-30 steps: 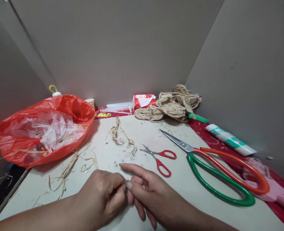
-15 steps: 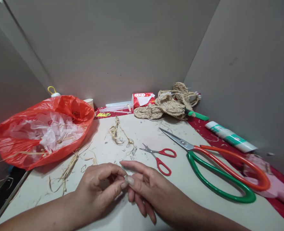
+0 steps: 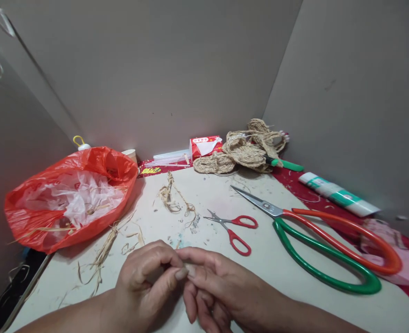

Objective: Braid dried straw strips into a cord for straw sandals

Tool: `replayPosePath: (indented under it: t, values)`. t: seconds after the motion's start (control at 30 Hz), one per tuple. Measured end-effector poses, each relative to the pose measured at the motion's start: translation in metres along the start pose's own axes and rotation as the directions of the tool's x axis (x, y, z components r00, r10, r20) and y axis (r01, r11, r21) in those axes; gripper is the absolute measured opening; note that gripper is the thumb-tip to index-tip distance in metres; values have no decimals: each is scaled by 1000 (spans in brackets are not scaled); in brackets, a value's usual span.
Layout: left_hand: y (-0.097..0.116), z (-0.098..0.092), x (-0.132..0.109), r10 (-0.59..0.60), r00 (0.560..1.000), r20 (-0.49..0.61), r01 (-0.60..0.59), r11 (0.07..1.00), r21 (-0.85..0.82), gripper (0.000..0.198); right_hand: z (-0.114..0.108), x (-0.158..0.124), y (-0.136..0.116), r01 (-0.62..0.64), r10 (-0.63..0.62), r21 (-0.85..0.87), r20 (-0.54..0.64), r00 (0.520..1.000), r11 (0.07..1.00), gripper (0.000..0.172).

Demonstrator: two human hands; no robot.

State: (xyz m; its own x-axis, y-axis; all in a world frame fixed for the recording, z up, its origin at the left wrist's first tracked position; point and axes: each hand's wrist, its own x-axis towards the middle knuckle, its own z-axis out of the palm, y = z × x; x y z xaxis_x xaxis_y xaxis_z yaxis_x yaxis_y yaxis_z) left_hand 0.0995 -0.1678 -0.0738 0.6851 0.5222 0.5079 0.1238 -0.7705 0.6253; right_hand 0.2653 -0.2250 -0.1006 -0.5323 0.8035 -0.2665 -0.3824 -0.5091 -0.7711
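Observation:
My left hand [image 3: 152,275] and my right hand [image 3: 218,284] meet at the front of the white table [image 3: 204,185], thumbs and fingertips pinched together. Whatever lies between the fingertips is too small or too hidden to name. Just beyond the hands lie small red-handled scissors [image 3: 235,221], blades parted. A tangled piece of knotted straw cord [image 3: 171,194] rests farther back. To the left of my left hand is a loose bunch of dry straw strands [image 3: 105,247]. Large shears [image 3: 277,217] with one orange and one green handle lie at the right.
A red plastic bag [image 3: 24,208] with white plastic and straw inside stands at the left. Coiled straw ropes [image 3: 246,150], a red tissue pack [image 3: 204,147] and clear plastic sticks [image 3: 169,157] line the back. A green-and-white tube [image 3: 339,194] lies at the right, near a green-handled tool [image 3: 290,165].
The view has shifted slightly, so the scene sits a little differently in the picture. My right index finger now curls closer to my left hand; the fingertips stay pinched together.

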Motion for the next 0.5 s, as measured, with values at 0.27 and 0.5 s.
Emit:
replayPosePath:
  t: [0.27,0.5]
  values:
    - [2,4,-4,87,996,29,-90,991,97,8,-2,1,4,-10,7,56,50,999,998,44]
    - [-11,-5,-14,425,897,119,-441,873,209,14,2,0,10,-56,56,56,-8,998,997,69]
